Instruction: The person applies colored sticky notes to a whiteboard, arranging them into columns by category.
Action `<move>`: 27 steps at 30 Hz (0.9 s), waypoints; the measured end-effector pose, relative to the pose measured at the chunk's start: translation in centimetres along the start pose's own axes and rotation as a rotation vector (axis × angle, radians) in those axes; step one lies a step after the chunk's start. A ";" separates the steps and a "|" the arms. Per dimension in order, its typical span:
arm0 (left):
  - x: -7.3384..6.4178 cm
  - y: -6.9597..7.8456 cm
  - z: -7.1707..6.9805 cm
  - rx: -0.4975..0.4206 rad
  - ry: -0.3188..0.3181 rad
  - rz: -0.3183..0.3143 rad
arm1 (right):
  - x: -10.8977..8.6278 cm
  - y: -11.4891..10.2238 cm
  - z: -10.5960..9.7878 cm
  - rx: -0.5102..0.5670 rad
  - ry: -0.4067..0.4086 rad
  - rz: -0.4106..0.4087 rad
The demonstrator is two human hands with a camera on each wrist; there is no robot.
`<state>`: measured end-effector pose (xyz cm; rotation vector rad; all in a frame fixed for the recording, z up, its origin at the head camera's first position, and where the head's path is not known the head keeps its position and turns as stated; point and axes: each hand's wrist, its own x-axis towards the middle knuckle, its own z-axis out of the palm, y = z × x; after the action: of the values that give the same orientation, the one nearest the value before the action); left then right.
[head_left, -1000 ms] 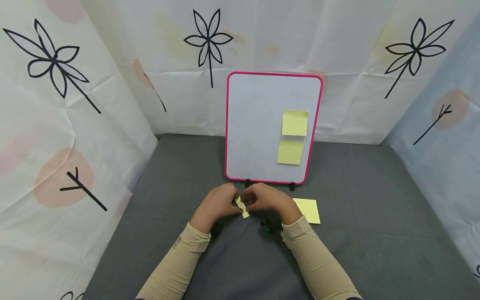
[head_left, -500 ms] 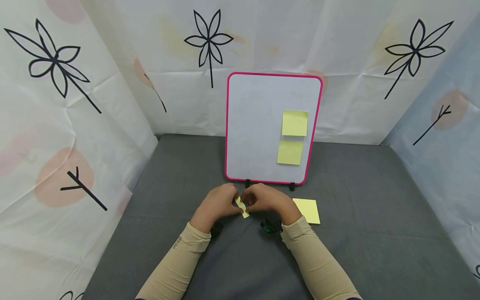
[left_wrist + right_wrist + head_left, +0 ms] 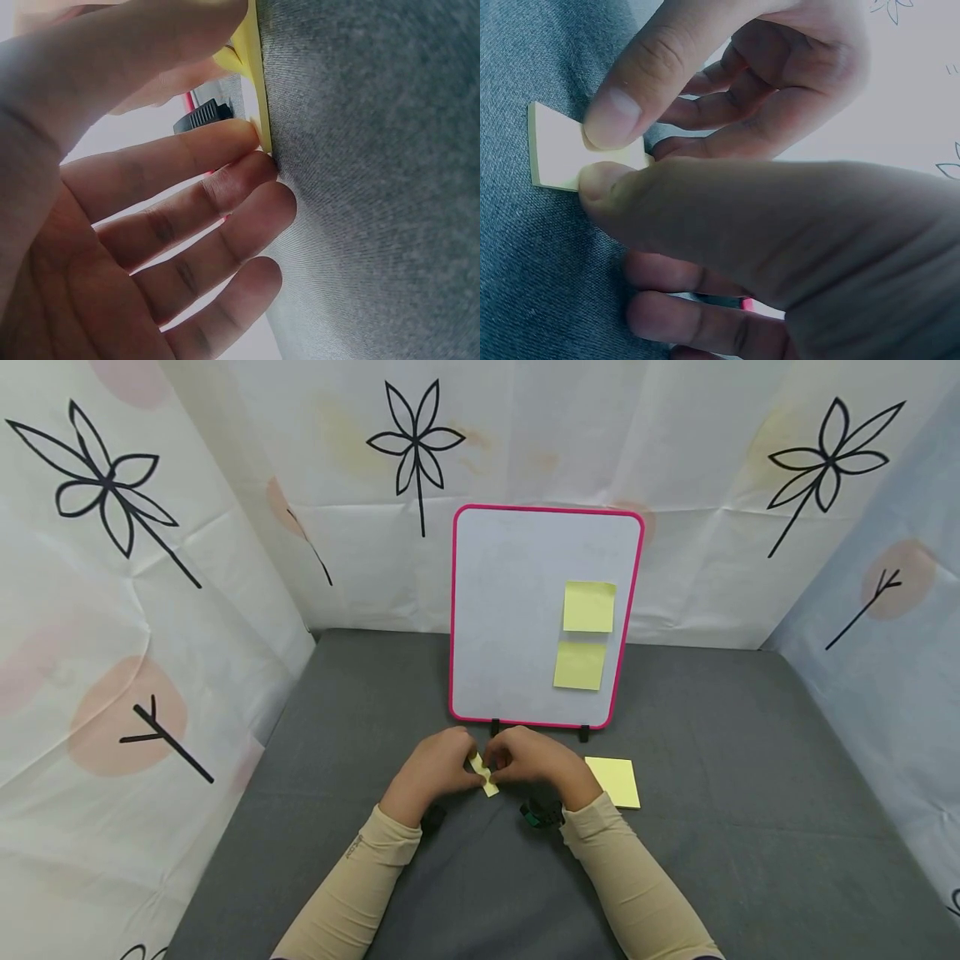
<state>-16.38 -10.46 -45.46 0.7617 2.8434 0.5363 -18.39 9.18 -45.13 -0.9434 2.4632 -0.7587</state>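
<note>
Between both hands, low over the grey cloth, is a small yellow sticky-note pad (image 3: 492,790), seen narrow in the head view. My left hand (image 3: 435,768) pinches it between thumb and index finger; its other fingers (image 3: 232,232) stretch out beside it near the cloth. From the other side my right hand (image 3: 543,760) holds it too. In the right wrist view both thumbs press on the face of the pad (image 3: 555,154), their tips close together. A yellow edge of the pad (image 3: 259,105) touches the cloth in the left wrist view. Fingers hide its far part.
Behind the hands stands a pink-framed whiteboard (image 3: 510,610) on black feet. An upper sticky note (image 3: 589,607) and a lower sticky note (image 3: 580,665) are stuck on its right side. A larger yellow note pad (image 3: 615,781) lies on the grey cloth (image 3: 750,793) beside the right wrist.
</note>
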 end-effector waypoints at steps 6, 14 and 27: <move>0.0 -0.1 0.1 -0.013 0.018 0.010 | 0.1 0.1 0.1 -0.023 0.022 0.005; -0.1 0.0 0.1 0.007 0.024 0.009 | 0.3 0.1 0.2 -0.040 0.046 -0.023; -0.2 -0.1 0.0 0.011 0.033 0.022 | 0.3 0.3 0.3 -0.020 0.047 -0.006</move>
<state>-16.25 -10.61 -45.51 0.7945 2.8733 0.5421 -18.58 9.09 -45.60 -0.9514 2.5136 -0.7687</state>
